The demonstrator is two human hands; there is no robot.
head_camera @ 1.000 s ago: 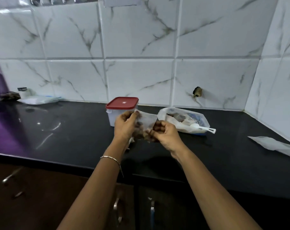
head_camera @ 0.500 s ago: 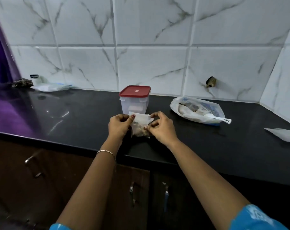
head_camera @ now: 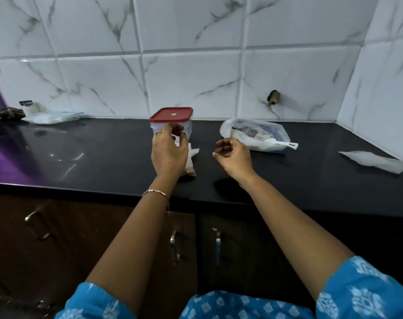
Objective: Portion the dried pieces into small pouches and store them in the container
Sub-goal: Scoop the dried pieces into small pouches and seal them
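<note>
Small filled pouch [head_camera: 191, 161], perhaps sealed, lies near red-lidded container [head_camera: 171, 114].

A black glossy counter [head_camera: 103, 162] carries a clear container [head_camera: 189, 128] with a red lid [head_camera: 171, 114], standing near the wall. Just in front of the container lies a small pouch [head_camera: 191, 158] holding brownish pieces, partly hidden. To the container's right sits a crumpled plastic bag [head_camera: 253, 132] with a white spoon [head_camera: 282, 144] poking out. Well beyond that, an empty flat pouch [head_camera: 375, 161]. Far to the container's left: another plastic bag [head_camera: 54, 117], a small jar [head_camera: 28, 107] and a dark lump [head_camera: 9, 113].
</note>
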